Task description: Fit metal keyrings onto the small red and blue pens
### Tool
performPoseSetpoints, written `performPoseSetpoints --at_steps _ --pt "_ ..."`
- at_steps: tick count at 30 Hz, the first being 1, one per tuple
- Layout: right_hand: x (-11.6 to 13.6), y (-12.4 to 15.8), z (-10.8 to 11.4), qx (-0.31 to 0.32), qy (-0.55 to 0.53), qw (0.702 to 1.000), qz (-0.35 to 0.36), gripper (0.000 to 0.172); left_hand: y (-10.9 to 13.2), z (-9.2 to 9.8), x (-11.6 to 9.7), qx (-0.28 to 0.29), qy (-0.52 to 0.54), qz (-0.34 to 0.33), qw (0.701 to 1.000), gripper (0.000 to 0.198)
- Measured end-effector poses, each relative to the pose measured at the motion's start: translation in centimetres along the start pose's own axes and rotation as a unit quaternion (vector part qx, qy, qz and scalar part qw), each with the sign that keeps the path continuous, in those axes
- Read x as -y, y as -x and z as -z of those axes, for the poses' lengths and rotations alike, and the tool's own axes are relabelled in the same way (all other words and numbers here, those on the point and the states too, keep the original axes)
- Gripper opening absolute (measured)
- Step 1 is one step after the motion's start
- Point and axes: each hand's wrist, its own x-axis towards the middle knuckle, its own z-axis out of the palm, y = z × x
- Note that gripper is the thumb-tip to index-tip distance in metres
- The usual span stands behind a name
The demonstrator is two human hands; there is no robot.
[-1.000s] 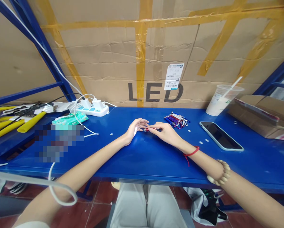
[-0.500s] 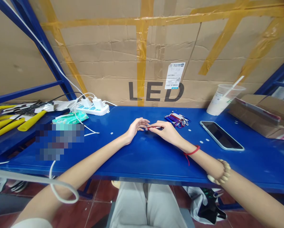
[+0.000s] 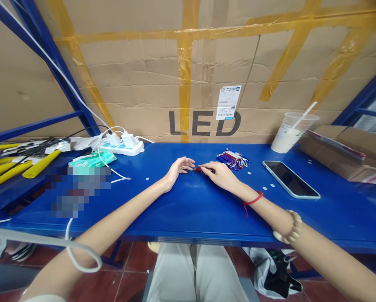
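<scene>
In the head view my right hand [image 3: 218, 173] pinches a small dark red pen-like tube [image 3: 199, 169] just above the blue table [image 3: 181, 214]. My left hand [image 3: 178, 171] rests on its edge to the left, fingers apart and slightly curled, holding nothing. Its fingertips are close to the tube's tip; whether they touch it I cannot tell. Beyond my right hand lies a pile of slim blue, red and silver tubes with small carabiner clips [image 3: 233, 159]. My right fingers hide part of the held tube.
A phone [image 3: 291, 179], a plastic cup with a straw [image 3: 285, 136] and an opened cardboard box [image 3: 332, 157] are on the right. At left are a white power strip [image 3: 125, 147], a green tissue pack [image 3: 92, 160], loose cables and yellow-handled tools [image 3: 40, 164]. A large carton [image 3: 137, 79] stands behind.
The red tube has turned slightly in my right fingers and looks darker. My left fingers have spread a little and moved slightly off its tip. The camera view has shifted slightly.
</scene>
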Motion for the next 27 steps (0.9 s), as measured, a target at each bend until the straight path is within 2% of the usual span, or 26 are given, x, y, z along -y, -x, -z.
performPoseSetpoints --at_steps 4,8,10,12,13,15,17,19,22,27 --pt "-1.8 -0.3 0.4 -0.027 0.149 0.987 -0.047 0.033 -0.2 0.3 -0.1 -0.024 -0.023 -0.007 0.999 0.037" --pt "-3.5 -0.6 1.0 -0.079 0.210 0.971 -0.088 0.040 -0.3 0.5 0.0 -0.036 -0.035 -0.014 0.999 0.036" --pt "-4.4 -0.9 1.2 -0.108 0.214 0.964 -0.114 0.059 -0.3 0.6 0.1 -0.042 -0.037 -0.015 0.998 0.036" --pt "-5.5 -1.1 1.6 -0.108 0.211 0.960 -0.150 0.083 -0.4 0.7 0.1 -0.048 -0.036 -0.017 0.998 0.036" --pt "-6.1 -1.3 1.7 -0.093 0.206 0.959 -0.171 0.093 -0.4 0.8 0.2 -0.050 -0.036 -0.019 0.998 0.036" --pt "-7.2 -1.5 1.9 -0.043 0.189 0.957 -0.215 0.099 -0.5 0.9 0.3 -0.054 -0.038 -0.025 0.997 0.037" --pt "-7.9 -1.6 2.0 0.008 0.170 0.953 -0.249 0.098 -0.7 1.1 0.4 -0.053 -0.046 -0.033 0.997 0.039" --pt "-7.8 -1.6 1.8 0.030 0.160 0.952 -0.258 0.096 -0.8 1.3 0.6 -0.051 -0.059 -0.041 0.996 0.040" --pt "-6.6 -1.6 1.3 0.017 0.165 0.961 -0.223 0.092 -1.0 1.6 0.7 -0.053 -0.081 -0.054 0.994 0.040" --pt "-3.1 -1.7 -0.2 0.005 0.191 0.964 -0.183 0.077 -1.1 1.7 0.5 -0.069 -0.085 -0.064 0.992 0.039"
